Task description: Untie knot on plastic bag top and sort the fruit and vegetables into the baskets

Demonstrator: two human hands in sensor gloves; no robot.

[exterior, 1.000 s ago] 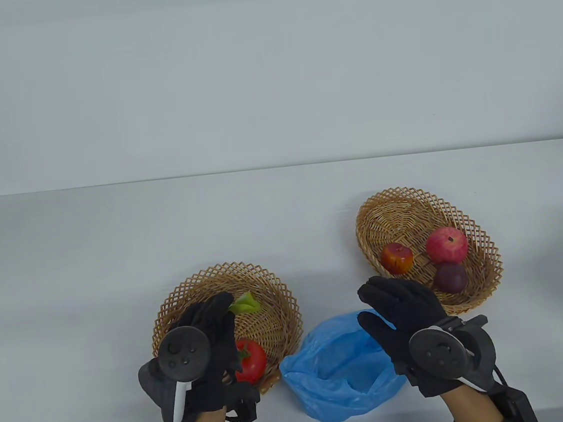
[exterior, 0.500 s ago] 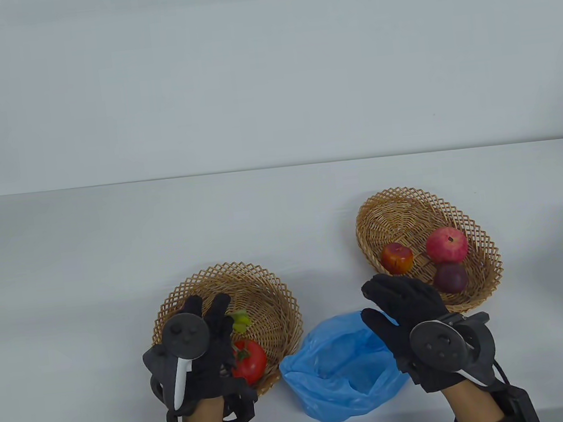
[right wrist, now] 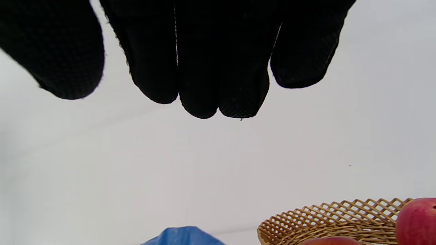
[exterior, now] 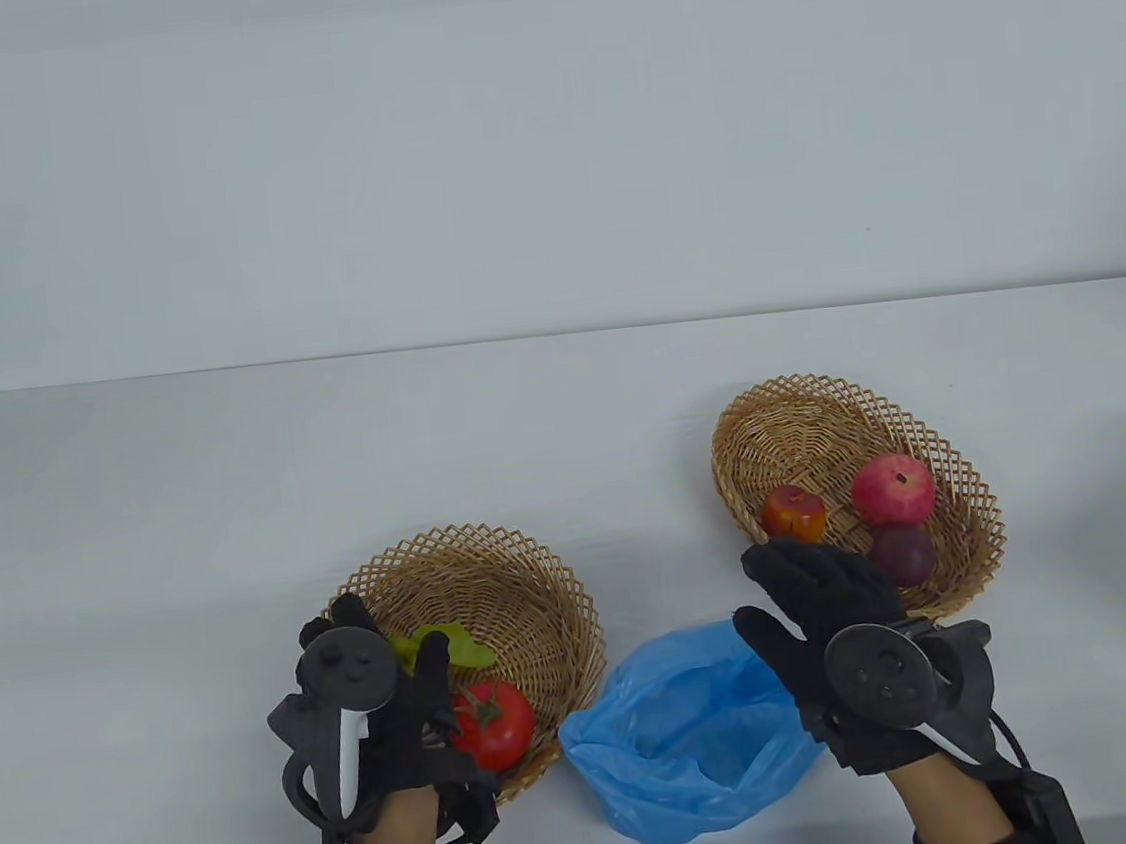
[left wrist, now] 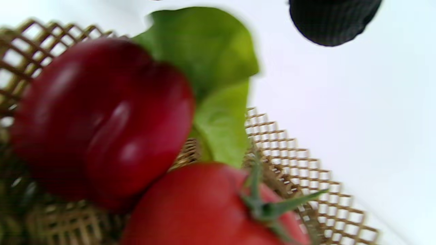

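My left hand (exterior: 392,661) hovers over the near left side of the left basket (exterior: 540,585) with its fingers spread and nothing in them. In that basket lie a tomato (exterior: 496,726) and a green leaf (exterior: 446,645). The left wrist view shows the leaf (left wrist: 211,68) attached to a dark red vegetable (left wrist: 102,119) beside the tomato (left wrist: 204,207), with one fingertip (left wrist: 333,20) clear above them. The blue plastic bag (exterior: 676,732) lies open between the baskets. My right hand (exterior: 772,591) floats over the bag's right edge, its fingers (right wrist: 204,68) straight and empty.
The right basket (exterior: 774,420) holds a red-orange apple (exterior: 794,515), a pomegranate (exterior: 894,490) and a dark purple fruit (exterior: 904,555). The white table (exterior: 227,477) ends at a pale wall behind.
My left hand let go of the leafy vegetable, which now lies in the left basket, and drew back toward the near left. My right hand drifted slightly right and away.
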